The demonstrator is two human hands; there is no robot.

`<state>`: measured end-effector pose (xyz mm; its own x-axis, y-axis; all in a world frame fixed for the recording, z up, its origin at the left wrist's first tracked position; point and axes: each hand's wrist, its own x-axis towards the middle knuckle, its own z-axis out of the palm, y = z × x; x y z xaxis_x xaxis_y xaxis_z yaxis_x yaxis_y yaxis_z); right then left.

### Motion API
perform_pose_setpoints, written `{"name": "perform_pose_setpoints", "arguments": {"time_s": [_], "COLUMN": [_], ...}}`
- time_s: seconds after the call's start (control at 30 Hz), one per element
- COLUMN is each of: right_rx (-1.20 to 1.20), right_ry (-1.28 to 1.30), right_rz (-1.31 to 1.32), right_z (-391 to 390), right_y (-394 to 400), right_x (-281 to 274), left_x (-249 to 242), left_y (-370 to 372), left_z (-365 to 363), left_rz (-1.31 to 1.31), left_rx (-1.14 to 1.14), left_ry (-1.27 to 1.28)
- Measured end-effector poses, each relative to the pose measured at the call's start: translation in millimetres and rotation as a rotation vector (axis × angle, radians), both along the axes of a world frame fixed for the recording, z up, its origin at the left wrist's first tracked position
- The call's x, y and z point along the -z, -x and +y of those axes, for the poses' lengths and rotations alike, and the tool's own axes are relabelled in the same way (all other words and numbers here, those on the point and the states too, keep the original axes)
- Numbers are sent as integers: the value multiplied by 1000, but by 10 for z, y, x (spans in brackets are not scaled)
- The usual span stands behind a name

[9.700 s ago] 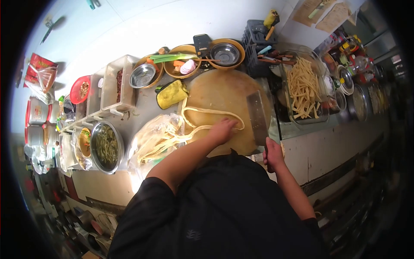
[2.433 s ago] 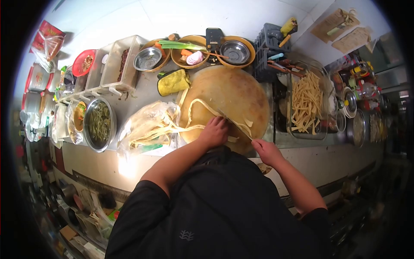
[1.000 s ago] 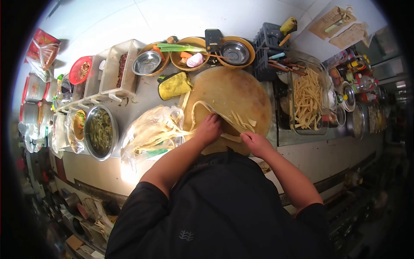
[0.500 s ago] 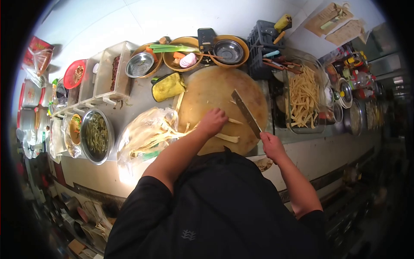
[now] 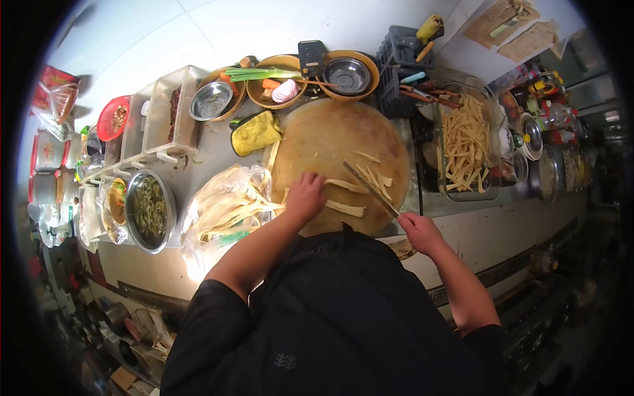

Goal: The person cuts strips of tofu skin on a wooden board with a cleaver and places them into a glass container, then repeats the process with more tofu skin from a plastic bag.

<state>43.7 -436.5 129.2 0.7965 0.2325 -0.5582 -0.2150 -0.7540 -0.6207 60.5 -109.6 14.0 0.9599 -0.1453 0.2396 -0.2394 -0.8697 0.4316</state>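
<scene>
My right hand [image 5: 421, 232] is closed round the handle of a cleaver [image 5: 371, 189], its blade slanting up and left over a round wooden chopping board [image 5: 337, 125]. My left hand [image 5: 306, 196] lies at the board's left part, fingers curled down on long pale yellow tofu-skin strips [image 5: 347, 209]. Their ends poke out to the right of the fingers. Several cut pieces [image 5: 378, 178] lie just beyond the blade. Left of that hand, more strips spill from a clear plastic bag [image 5: 228, 195].
A glass dish [image 5: 465, 196] of cut strips stands to the right. Behind the board are bowls with vegetables and a yellow cloth [image 5: 256, 132]. On the left sit a steel bowl [image 5: 173, 214] of soaked greens and a plastic ingredient bin [image 5: 158, 144]. A grey rack [image 5: 395, 72] stands back right.
My left hand has moved left and slightly down. The cleaver has swung lower, its blade now seen more edge-on. Cut pieces now show to the right of the blade.
</scene>
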Motion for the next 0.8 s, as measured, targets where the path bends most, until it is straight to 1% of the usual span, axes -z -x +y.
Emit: {"name": "perform_pose_setpoints", "arguments": {"time_s": [0.03,0.1,0.13,0.2,0.23,0.3,0.4,0.43,0.5,0.53,0.6,0.7,0.8], "right_rx": [21,32,44,45,55,75,110,119,121,120,118,107,92], "right_ry": [-12,-24,-34,-38,-40,-56,-77,-80,-76,-74,-68,-56,-41], "right_rz": [-1,15,29,31,35,50,68,75,71,67,61,62,70], "right_z": [-7,-15,-14,-18,-27,-38,-22,-20,-35,-33,-17,-20,2], "right_y": [12,20,14,21,37,75,140,152,173,190,196,188,160], "right_x": [15,23,27,48,63,108,155,159,157,161,138,97,22], "left_x": [23,84,41,-46,-109,-211,-88,5,170,168,151,83,196], "left_y": [15,-20,-68,-201,-294,-463,-525,-502,-364,-292,-177,-71,-31], "left_z": [105,269,281,305,295,256,283,261,188,134,-28,-220,-271], "left_rz": [3,197,196,60,59,-171,-123,-124,40,42,-210,-130,-99], "left_rx": [-2,126,120,244,243,283,297,300,241,246,314,342,302], "left_ry": [-3,-133,-134,-154,-153,-193,-248,-248,-155,-157,-139,-83,-71]}}
